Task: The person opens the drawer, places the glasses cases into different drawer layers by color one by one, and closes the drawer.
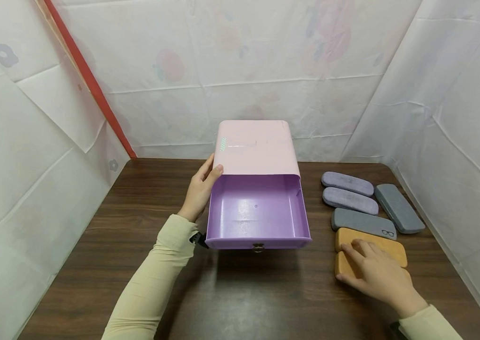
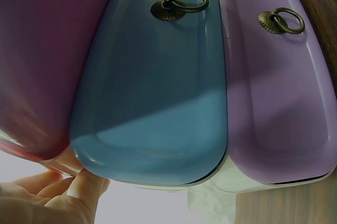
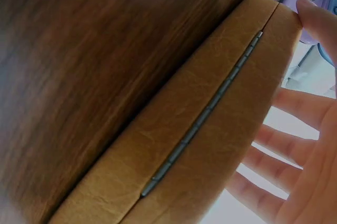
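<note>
My left hand (image 1: 199, 193) rests against the left side of a drawer cabinet with a pale pink top (image 1: 261, 146), thumb by its front edge. The purple top drawer (image 1: 231, 243) is pulled out, and nothing lies in it. In the left wrist view, a blue drawer (image 2: 152, 103) and a lilac drawer (image 2: 284, 87), both closed, carry ring pulls. At the right, my right hand (image 1: 377, 274) lies over the nearer tan glasses case (image 1: 345, 265), its thumb at the left end. That case shows a hinge in the right wrist view. Another tan glasses case (image 1: 394, 250) lies just behind.
Beyond the tan cases lie a grey glasses case with a glasses mark (image 1: 358, 223), two lavender-grey cases (image 1: 348, 182) and a slanted grey case (image 1: 399, 208). White sheeting (image 1: 240, 104) surrounds the dark wooden table (image 1: 138, 203) at the back and sides.
</note>
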`<move>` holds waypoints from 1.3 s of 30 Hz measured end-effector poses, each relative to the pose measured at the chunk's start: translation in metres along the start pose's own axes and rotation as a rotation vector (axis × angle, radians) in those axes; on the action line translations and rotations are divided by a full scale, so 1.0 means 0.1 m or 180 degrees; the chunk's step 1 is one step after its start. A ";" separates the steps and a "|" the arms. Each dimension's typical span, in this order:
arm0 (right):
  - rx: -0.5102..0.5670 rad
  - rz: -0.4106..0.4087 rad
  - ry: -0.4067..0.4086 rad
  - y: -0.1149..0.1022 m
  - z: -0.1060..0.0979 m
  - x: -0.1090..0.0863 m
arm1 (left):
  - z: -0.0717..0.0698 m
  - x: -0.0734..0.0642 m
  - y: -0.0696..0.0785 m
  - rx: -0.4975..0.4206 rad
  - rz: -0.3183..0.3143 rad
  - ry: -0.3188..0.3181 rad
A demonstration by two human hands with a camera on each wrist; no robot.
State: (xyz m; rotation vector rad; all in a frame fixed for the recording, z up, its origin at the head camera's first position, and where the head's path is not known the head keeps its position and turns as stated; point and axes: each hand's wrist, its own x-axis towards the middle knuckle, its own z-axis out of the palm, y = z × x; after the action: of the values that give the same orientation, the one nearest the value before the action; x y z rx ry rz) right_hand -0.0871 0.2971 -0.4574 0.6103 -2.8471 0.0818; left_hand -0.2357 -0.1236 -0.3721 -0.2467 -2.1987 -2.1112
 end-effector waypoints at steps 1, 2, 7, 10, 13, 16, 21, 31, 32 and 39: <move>0.0001 -0.0022 0.0053 0.00 0.00 0.00 | 0.00 0.00 0.00 -0.0003 -0.0003 -0.0008; 0.0003 -0.0048 0.0112 -0.01 0.00 -0.01 | 0.00 0.00 0.00 -0.0001 -0.0011 -0.0016; -0.0008 -0.0084 0.0235 -0.02 -0.02 -0.01 | 0.00 0.00 0.00 -0.0008 -0.0052 -0.0019; 0.0003 -0.0066 0.0198 -0.03 -0.03 -0.02 | 0.00 0.00 0.00 -0.0006 -0.0064 -0.0006; 0.0035 -0.0058 0.0151 -0.01 -0.05 -0.03 | 0.00 0.00 0.01 -0.0002 -0.0063 0.0010; 0.0076 -0.0009 0.0065 0.01 -0.06 -0.04 | 0.01 0.00 0.01 -0.0009 -0.0046 0.0005; 0.0122 0.0046 -0.0095 0.05 -0.09 -0.04 | 0.00 0.01 -0.01 -0.0009 -0.0025 0.0004; 0.0182 -0.0094 0.0000 0.04 -0.08 -0.03 | 0.00 0.00 0.00 0.0046 -0.0023 0.0026; 0.0184 -0.0112 0.0037 0.03 -0.07 -0.03 | 0.00 0.00 0.00 0.0035 -0.0030 0.0020; 0.0234 -0.0207 0.0014 0.01 -0.08 -0.02 | 0.00 0.00 0.01 0.0029 -0.0043 -0.0003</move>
State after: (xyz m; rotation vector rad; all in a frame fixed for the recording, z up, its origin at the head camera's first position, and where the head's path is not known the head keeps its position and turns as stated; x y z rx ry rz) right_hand -0.0841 0.3001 -0.4500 0.7163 -2.8278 0.1771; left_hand -0.2352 -0.1238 -0.3710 -0.2330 -2.2162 -2.1078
